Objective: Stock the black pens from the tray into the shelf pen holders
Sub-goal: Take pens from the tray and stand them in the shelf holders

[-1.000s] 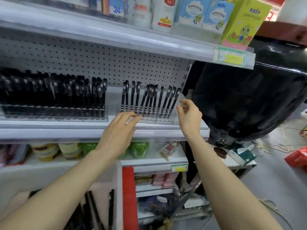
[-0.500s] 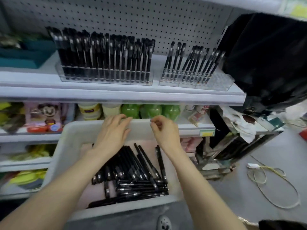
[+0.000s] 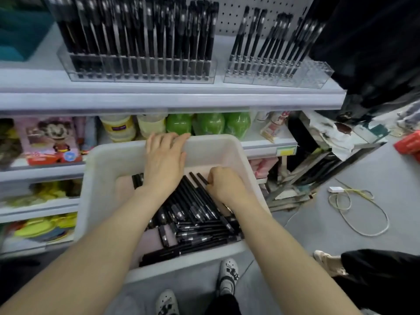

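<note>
A white plastic tray point(image 3: 106, 155) sits in front of me below the shelf, with a pile of black pens point(image 3: 193, 214) in it. My left hand point(image 3: 166, 160) lies flat, its straight fingers resting on the tray's far rim. Inside the tray, my right hand point(image 3: 223, 183) has its fingers curled down and pinches the end of a black pen point(image 3: 202, 177) on top of the pile. On the shelf above, the left clear pen holder point(image 3: 141, 69) is packed with black pens. The right clear pen holder point(image 3: 272, 73) is partly filled, and its rightmost slots are empty.
The shelf edge point(image 3: 172, 98) juts out above the tray. Green bottles point(image 3: 209, 122) and toy boxes fill the lower shelf. A black cloth point(image 3: 375, 53) hangs at right. A cable point(image 3: 363, 214) lies on the floor, near another person's leg point(image 3: 381, 271).
Both hands came down from the shelf's right pen holder to the tray. The view tilted down. My right hand dropped onto the pens and curled its fingers on one.
</note>
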Available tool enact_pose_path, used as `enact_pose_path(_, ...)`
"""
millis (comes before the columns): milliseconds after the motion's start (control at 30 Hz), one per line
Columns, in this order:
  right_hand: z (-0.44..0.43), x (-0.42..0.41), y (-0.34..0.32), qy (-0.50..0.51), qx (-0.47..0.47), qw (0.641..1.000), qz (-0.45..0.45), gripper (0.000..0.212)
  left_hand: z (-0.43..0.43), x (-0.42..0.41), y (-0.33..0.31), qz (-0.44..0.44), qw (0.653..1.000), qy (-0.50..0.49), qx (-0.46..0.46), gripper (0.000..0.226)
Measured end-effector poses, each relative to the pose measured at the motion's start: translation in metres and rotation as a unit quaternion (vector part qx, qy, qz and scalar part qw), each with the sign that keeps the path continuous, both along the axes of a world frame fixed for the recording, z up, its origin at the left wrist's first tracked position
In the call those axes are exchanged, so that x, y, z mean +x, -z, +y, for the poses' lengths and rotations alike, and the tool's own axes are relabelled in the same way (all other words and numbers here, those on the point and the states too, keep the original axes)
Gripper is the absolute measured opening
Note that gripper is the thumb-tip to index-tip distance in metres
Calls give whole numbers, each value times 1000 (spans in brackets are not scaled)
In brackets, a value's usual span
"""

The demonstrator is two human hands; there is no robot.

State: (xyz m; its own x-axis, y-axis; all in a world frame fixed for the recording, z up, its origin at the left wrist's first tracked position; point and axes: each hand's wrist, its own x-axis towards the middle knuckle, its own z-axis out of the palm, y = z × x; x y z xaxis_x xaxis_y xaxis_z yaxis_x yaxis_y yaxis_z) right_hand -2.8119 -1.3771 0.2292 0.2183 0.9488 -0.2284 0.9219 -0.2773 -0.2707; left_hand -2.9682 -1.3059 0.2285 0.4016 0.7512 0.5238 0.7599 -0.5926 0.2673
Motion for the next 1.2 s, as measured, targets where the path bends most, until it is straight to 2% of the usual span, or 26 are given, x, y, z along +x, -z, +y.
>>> enact_pose_path(67,3,-1,1,2,37,999,14,19,-1,0,1,-4,1000,-1,4,46)
enact_pose_path(200,6,-4,2,3,126,986,106,15,-5,0,1,-8,1000,12,8,49)
enact_pose_path(433,3,-7,0,0,184,966,181,19,-12,2,-7,-12,996,84,4,63)
enact_pose_path(567,9,-2,-6,23,172,957,234,18,-10,-1,-5,34,993,100,-49,49)
enact_pose_path(700,10,2,-19,8,125,957,261,4,-5,-2,-10,62,991,102,-58,24)
enact_pose_path(800,10,11,-45,-24,83,966,243,18,0,0,-19,75,992,97,-38,13)
enact_pose_path(900,12,37,-81,-25,108,966,235,19,3,12,-38,53,995,84,-19,15)
enact_pose_path(967,13,59,-104,28,158,931,327,19,3,25,-55,25,997,68,-23,14)
enact_pose_path(1067,15,89,-125,114,251,839,469,24,4,59,-79,3,998,58,-23,16)
enact_pose_path(1133,17,107,-133,149,296,782,529,22,3,88,-94,-14,997,73,-28,17)
enact_pose_path(1200,20,122,-136,177,311,748,558,17,4,118,-107,-29,995,92,-34,16)
